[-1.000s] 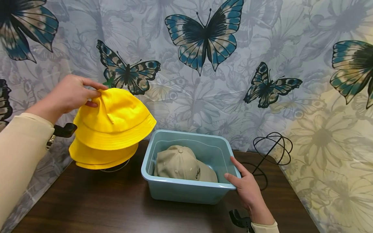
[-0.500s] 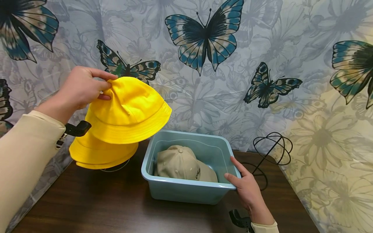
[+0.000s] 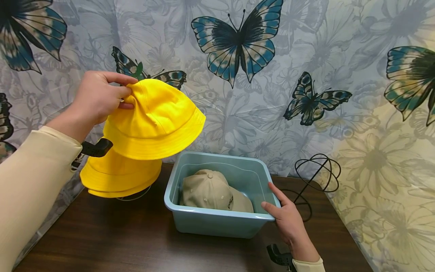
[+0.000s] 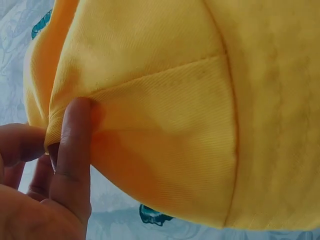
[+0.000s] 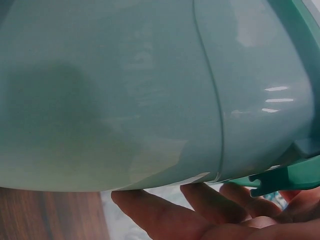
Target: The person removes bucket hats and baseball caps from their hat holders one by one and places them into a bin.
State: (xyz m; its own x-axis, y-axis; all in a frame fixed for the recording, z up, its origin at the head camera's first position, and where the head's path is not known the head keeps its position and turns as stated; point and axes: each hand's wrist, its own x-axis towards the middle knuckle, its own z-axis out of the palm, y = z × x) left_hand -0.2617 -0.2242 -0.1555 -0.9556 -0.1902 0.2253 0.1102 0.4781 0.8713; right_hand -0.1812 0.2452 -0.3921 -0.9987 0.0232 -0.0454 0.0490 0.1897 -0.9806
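Observation:
My left hand (image 3: 102, 96) pinches the crown of a yellow bucket hat (image 3: 154, 121), and a small green leaf (image 3: 139, 70) sticks up at its top. In the left wrist view, the fingers (image 4: 75, 155) bunch the hat's cloth. The lifted hat partly covers more yellow bucket hats (image 3: 125, 177) stacked below it at the left. My right hand (image 3: 290, 221) grips the right rim of a light blue plastic tub (image 3: 217, 223), thumb over the edge. In the right wrist view, fingers (image 5: 160, 215) touch the tub's outer wall. Inside the tub lies a beige baseball cap (image 3: 209, 190).
A thin pale wire curve (image 3: 136, 195) shows under the stacked hats. Right of the tub, a black wire stand (image 3: 307, 183) lies tilted on the dark wooden table (image 3: 136, 241). A butterfly-print cloth (image 3: 231, 124) hangs close behind the table.
My left hand has raised the yellow bucket hat up and to the right, apart from the stacked hats, which stay put. My right hand and the tub have not moved.

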